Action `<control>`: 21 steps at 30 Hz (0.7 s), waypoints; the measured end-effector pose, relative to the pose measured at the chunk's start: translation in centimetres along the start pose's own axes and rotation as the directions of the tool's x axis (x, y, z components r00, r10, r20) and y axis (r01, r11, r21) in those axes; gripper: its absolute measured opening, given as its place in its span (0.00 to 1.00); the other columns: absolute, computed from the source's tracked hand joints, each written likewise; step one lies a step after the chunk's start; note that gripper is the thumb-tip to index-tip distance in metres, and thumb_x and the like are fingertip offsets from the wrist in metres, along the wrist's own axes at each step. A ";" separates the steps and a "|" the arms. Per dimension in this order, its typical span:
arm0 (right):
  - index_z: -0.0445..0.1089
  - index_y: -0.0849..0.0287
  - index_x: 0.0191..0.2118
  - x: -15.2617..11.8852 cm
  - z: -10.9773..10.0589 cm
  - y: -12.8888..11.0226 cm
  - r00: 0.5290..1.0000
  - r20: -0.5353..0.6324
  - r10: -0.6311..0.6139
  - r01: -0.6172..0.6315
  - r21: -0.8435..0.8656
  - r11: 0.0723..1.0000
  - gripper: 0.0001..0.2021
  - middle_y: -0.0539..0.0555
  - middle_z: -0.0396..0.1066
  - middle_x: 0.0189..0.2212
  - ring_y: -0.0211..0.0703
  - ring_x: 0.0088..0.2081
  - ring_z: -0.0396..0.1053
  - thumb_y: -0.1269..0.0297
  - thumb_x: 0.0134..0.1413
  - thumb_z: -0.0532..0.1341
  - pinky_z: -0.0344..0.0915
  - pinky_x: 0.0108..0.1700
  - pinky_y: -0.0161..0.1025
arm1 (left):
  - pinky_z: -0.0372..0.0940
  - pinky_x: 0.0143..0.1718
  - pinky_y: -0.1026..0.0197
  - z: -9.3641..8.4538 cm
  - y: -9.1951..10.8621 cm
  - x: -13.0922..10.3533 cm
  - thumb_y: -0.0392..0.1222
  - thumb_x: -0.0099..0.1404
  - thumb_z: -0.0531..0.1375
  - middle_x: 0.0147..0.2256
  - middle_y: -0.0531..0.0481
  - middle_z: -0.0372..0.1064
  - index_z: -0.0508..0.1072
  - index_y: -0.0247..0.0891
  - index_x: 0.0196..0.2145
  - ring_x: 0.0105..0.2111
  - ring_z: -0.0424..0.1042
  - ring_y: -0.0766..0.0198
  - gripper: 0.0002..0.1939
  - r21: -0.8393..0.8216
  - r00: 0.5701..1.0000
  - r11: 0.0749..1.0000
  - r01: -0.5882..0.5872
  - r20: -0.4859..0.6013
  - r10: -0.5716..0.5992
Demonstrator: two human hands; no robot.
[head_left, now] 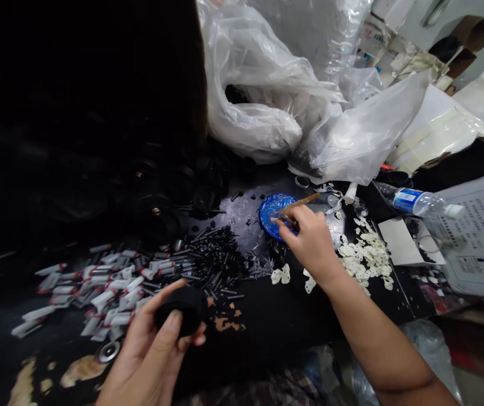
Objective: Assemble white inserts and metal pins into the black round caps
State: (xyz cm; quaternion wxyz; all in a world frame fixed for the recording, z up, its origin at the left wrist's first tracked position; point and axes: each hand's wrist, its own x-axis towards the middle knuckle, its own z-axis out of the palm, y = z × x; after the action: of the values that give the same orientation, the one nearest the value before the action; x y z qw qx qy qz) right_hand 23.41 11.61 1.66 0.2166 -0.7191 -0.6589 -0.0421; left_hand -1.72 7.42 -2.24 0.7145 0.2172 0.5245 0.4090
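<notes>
My left hand [153, 344] is wrapped round a round black part [185, 310] in the lower middle, its thumb pressing on the part's near side. My right hand [305, 231] reaches over a blue round dish [273, 206], fingers pinched together. Something small between those fingertips is too small to make out, and a thin brown stick [308, 199] lies at the dish beside them. Left of the dish are a heap of black springs and small dark parts [216, 256] and a pile of grey cylinders with red rings [110, 282]. Pale flat pieces [364, 254] lie right of my right wrist.
Clear plastic bags [259, 84] fill the back. A water bottle [423, 203] lies at the right near a printed box [483, 237] and a white card [398, 242]. A metal ring [109, 352] is at the lower left. Large dark shapes stand at the back left.
</notes>
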 end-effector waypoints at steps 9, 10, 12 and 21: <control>0.70 0.56 0.33 -4.0 -1.5 -5.7 0.903 0.400 0.155 -0.423 0.776 0.468 0.08 0.45 0.66 0.25 0.32 0.25 0.58 0.58 0.56 0.64 0.56 0.28 0.32 | 0.73 0.38 0.63 2.3 0.2 -0.6 0.43 0.63 0.63 0.36 0.48 0.78 0.75 0.41 0.39 0.34 0.77 0.61 0.07 -0.284 0.977 0.950 0.129 0.200 -0.073; 0.70 0.56 0.33 -4.2 -1.6 -6.2 0.900 0.416 0.131 -0.427 0.780 0.458 0.07 0.45 0.67 0.26 0.32 0.26 0.60 0.59 0.57 0.64 0.57 0.29 0.31 | 0.73 0.38 0.63 2.4 0.3 -0.6 0.42 0.64 0.62 0.36 0.48 0.78 0.76 0.40 0.38 0.34 0.77 0.62 0.06 -0.298 0.975 0.943 0.148 0.206 -0.088; 0.70 0.56 0.33 -4.4 -1.9 -7.0 0.908 0.405 0.105 -0.400 0.766 0.503 0.05 0.46 0.69 0.28 0.32 0.28 0.63 0.62 0.57 0.64 0.59 0.31 0.31 | 0.73 0.38 0.63 2.4 0.4 -0.7 0.41 0.65 0.62 0.37 0.48 0.78 0.76 0.40 0.37 0.35 0.77 0.62 0.05 -0.326 0.974 0.929 0.175 0.196 -0.115; 0.71 0.57 0.33 -4.4 -2.5 -7.8 0.951 0.310 0.003 -0.219 0.665 0.714 0.02 0.46 0.69 0.29 0.33 0.31 0.66 0.66 0.55 0.64 0.60 0.33 0.32 | 0.73 0.40 0.61 2.3 0.2 -1.3 0.43 0.64 0.62 0.41 0.48 0.76 0.73 0.41 0.42 0.37 0.77 0.61 0.09 -0.239 0.985 0.968 0.080 0.168 -0.040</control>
State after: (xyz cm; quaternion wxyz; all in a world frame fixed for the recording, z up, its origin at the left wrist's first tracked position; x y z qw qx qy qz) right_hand 15.86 6.88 4.43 0.3736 -0.6226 -0.6060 0.3247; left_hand 0.20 6.75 -0.55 0.7881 0.1441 0.4165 0.4298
